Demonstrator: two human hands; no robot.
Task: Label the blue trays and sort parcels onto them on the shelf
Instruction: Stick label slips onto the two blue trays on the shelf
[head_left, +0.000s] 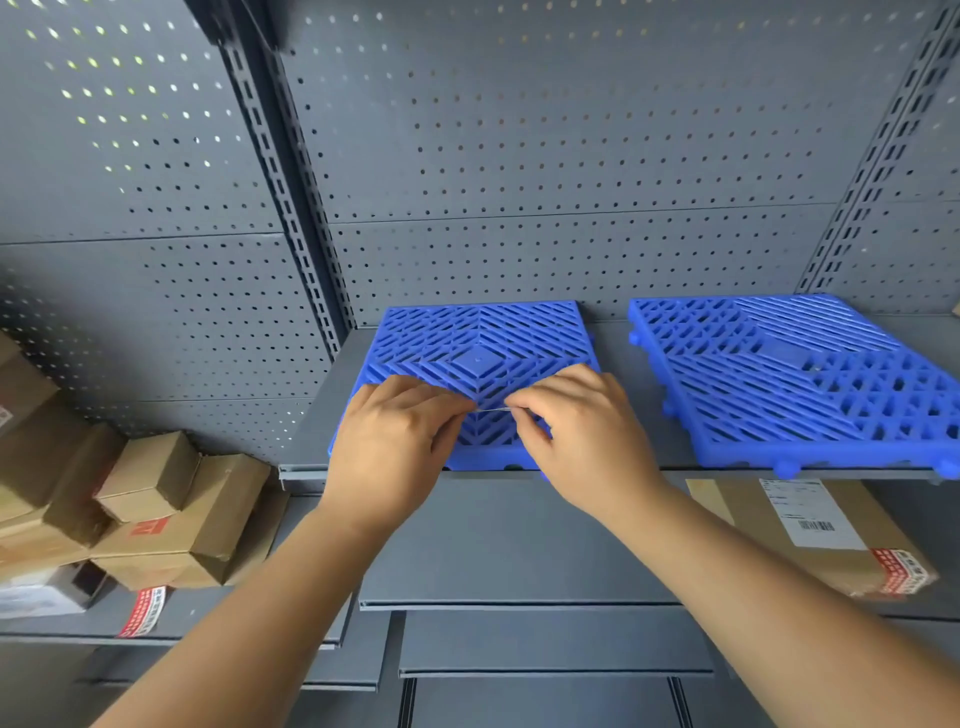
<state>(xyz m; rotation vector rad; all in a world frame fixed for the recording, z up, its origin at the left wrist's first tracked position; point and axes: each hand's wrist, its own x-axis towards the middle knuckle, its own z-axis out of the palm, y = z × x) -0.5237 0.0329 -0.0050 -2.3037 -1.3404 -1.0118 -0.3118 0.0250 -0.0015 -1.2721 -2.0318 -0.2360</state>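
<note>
Two blue slatted trays lie side by side on a grey shelf (618, 338). The left tray (480, 343) is under both my hands; the right tray (795, 374) lies untouched. My left hand (389, 441) and my right hand (576, 431) pinch the two ends of a thin pale strip (493, 410), seen edge-on, just above the near part of the left tray. Whether the strip is a label I cannot tell. My fingers hide the tray's front edge.
Several brown cardboard parcels (156, 514) are piled on a lower shelf at the left. A larger flat parcel (810, 535) with a white barcode label lies on the shelf below the right tray. Grey perforated back panels and slotted uprights stand behind.
</note>
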